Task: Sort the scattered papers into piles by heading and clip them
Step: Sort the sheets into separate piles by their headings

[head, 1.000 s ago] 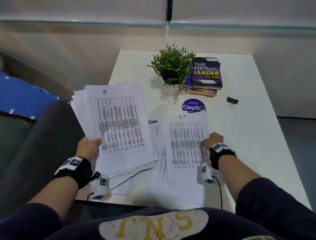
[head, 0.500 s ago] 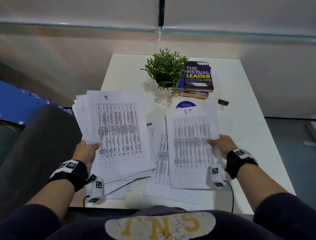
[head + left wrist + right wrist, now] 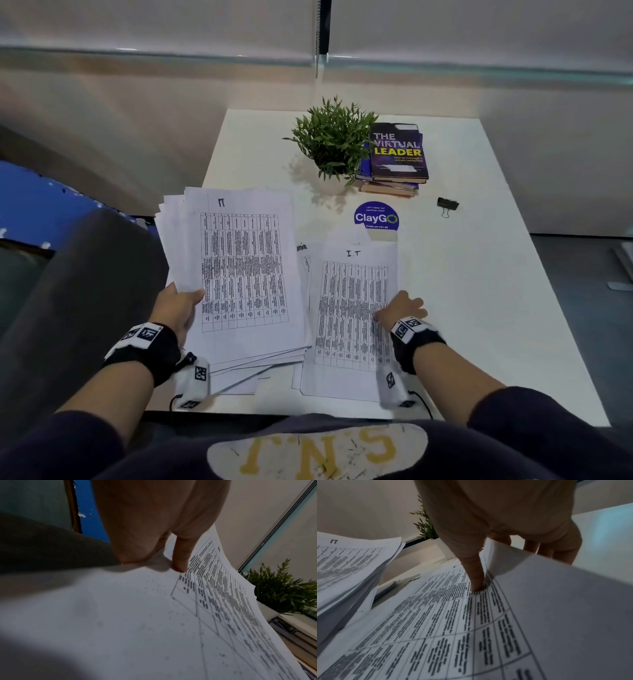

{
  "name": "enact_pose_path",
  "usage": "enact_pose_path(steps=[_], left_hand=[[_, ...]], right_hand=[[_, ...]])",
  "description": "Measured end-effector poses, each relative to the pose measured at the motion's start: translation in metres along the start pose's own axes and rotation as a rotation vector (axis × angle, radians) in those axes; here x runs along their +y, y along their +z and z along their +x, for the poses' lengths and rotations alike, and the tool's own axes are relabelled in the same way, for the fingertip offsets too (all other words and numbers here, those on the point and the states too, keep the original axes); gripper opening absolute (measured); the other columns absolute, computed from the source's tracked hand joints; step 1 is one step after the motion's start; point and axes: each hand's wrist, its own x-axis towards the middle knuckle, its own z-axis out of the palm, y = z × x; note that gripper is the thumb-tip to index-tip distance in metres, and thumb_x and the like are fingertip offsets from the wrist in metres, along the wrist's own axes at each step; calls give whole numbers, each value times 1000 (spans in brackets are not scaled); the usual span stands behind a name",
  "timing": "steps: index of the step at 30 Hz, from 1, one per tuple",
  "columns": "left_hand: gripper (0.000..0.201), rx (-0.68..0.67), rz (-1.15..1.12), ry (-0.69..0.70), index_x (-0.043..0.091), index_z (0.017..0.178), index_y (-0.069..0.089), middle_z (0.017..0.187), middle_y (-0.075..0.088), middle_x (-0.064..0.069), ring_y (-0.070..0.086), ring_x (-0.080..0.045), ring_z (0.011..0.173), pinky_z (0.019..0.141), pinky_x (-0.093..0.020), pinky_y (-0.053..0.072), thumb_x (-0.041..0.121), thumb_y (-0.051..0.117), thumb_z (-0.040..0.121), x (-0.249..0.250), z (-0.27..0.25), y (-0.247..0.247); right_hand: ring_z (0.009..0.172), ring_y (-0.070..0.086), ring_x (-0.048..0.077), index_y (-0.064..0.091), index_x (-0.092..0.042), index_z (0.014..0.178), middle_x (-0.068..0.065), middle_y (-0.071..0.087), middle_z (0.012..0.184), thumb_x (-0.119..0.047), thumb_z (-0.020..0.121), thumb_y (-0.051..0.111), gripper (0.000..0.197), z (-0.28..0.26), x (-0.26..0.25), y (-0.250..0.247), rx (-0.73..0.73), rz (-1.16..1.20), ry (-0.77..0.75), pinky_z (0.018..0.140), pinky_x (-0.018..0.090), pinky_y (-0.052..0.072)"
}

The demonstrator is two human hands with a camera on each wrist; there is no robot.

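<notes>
My left hand point(image 3: 185, 301) grips a thick fanned stack of printed table sheets point(image 3: 239, 274) by its left edge, held over the table's left side. In the left wrist view the thumb point(image 3: 181, 557) presses on the stack's top sheet point(image 3: 154, 615). My right hand point(image 3: 397, 308) pinches the right edge of a sheet headed "I.T" point(image 3: 352, 308), which lies on a small pile near the front edge. The right wrist view shows the thumb point(image 3: 476, 577) on top of the I.T sheet point(image 3: 445, 615) and the fingers point(image 3: 546, 550) under its curled edge. A black binder clip point(image 3: 447, 205) lies far right.
An "Admin" sheet point(image 3: 303, 253) peeks out between the stack and the pile. A potted plant point(image 3: 334, 144) and stacked books point(image 3: 397, 154) stand at the back of the white table point(image 3: 479, 308). A blue ClayGo sticker point(image 3: 375, 216) sits mid-table. A grey chair back point(image 3: 85, 291) is at left.
My right hand lifted the I.T sheet off the table pile, then brought it back down so the ClayGo sticker shows again. The left hand has kept hold of its stack.
</notes>
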Motion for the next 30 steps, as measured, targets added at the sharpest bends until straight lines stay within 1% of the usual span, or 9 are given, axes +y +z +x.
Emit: enact_pose_path(steps=[5,8,12,16,18,21,25,27,30], left_hand=[[28,-14,-1,-7,10,118,60,77,49,-5,33,-13,56,59,-25,34,5,61,90,-5,2,-1],[32,-13,-5,23,8,125,56,74,55,-1,41,-17,60,78,-25,46,-1,56,95,-5,-2,5],[33,2,6,50,6,128,55,68,58,1,38,-6,44,44,-12,37,-1,55,96,-2,-2,10],[39,-22,-3,42,7,131,56,105,67,-8,55,-17,84,86,-28,48,-3,56,94,4,4,7],[40,-30,-11,47,6,131,56,105,66,-10,55,-19,87,80,-29,45,-4,57,92,8,7,5],[42,-16,-15,58,4,133,55,119,65,-12,59,-22,106,88,-28,45,-5,58,92,13,8,2],[47,-37,-12,62,4,137,52,124,64,-11,57,-23,118,102,-30,40,-9,56,92,14,6,-1],[45,-38,-11,59,4,135,54,121,65,-11,58,-22,113,95,-28,43,-8,56,92,11,5,-2],[41,-28,-1,41,5,131,57,108,68,-10,57,-20,92,76,-23,45,-5,58,92,7,5,-2]], right_hand=[[121,45,33,36,-11,128,12,45,131,-20,78,75,64,0,0,4,86,49,-27,97,44,42],[118,46,34,39,-8,126,13,46,129,-5,81,66,53,-3,0,9,166,96,-139,93,44,45],[91,57,28,28,-15,130,16,54,116,10,80,53,61,-5,6,14,134,387,-210,81,46,53],[80,56,25,26,-13,137,4,52,113,11,83,50,64,-10,9,-9,52,507,-293,54,24,40],[81,58,26,53,-5,114,10,59,100,6,82,58,34,-11,5,-30,37,369,-367,55,24,38],[71,58,25,65,-5,84,14,62,80,-4,82,69,4,-9,-6,-59,-44,304,-469,50,22,37],[67,54,25,65,2,86,16,60,79,-18,88,67,20,2,-30,-75,-31,309,-535,58,27,39],[75,56,28,60,-2,87,18,62,87,-23,92,62,22,11,-43,-67,-14,187,-543,65,30,42],[110,52,35,54,-8,117,20,53,122,-39,85,66,46,24,-53,-45,44,-56,-390,88,37,43]])
